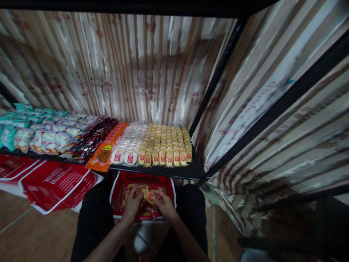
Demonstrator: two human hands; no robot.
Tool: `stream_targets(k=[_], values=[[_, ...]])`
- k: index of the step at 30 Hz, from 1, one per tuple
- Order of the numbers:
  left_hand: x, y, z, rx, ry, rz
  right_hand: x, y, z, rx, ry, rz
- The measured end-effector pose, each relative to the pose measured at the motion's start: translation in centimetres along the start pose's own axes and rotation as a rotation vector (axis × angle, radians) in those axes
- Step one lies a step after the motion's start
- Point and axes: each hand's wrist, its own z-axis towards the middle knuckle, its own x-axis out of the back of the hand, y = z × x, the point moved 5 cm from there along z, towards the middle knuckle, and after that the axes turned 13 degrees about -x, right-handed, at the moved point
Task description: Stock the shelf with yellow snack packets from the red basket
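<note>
Over a red plastic basket between my knees, my left hand and my right hand hold a small yellow wrapped snack with a red and orange label. The fingers of both hands are closed at its two ends. More yellow packets lie in the basket below, partly covered by my hands. On the black shelf just beyond the basket stand rows of similar yellow wrapped snacks, labels facing me.
Left of the rows lie round white packaged crackers, an orange snack bag, dark red packets, and white and teal bags. Stacked red baskets sit on the floor at left. Black shelf posts stand at the right.
</note>
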Motion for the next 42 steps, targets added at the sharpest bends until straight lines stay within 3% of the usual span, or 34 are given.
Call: stream_targets(k=[2,4,11,18,22,29,35,42], values=[[-0.9,1.3,0.5,-0.089,-0.043,0.072,0.4,-0.4,-0.2,-0.018,-0.092,0.035],[-2.3,2.5,1.0,-0.151,-0.102,0.145,1.7,-1.2,-0.5,0.032,-0.09,0.032],[-10.0,6.1,2.6,-0.442,-0.267,0.293,8.8,-4.5,-1.3,0.193,0.195,-0.064],[-18.8,8.2,3.5,-0.451,-0.374,0.188,16.3,-5.5,0.1,0.21,0.512,0.034],[-22.4,8.4,3.4,-0.488,-0.487,0.159,18.6,-5.4,1.4,0.236,0.643,0.101],[-25.1,8.6,4.4,-0.478,-0.515,0.268,19.7,-5.7,3.6,0.201,0.75,0.037],[-26.8,8.1,5.4,-0.41,-0.548,0.393,20.7,-5.6,5.8,0.237,0.941,-0.157],[-26.6,7.0,6.0,-0.46,-0.517,0.529,20.7,-4.8,7.6,0.232,0.878,-0.252]])
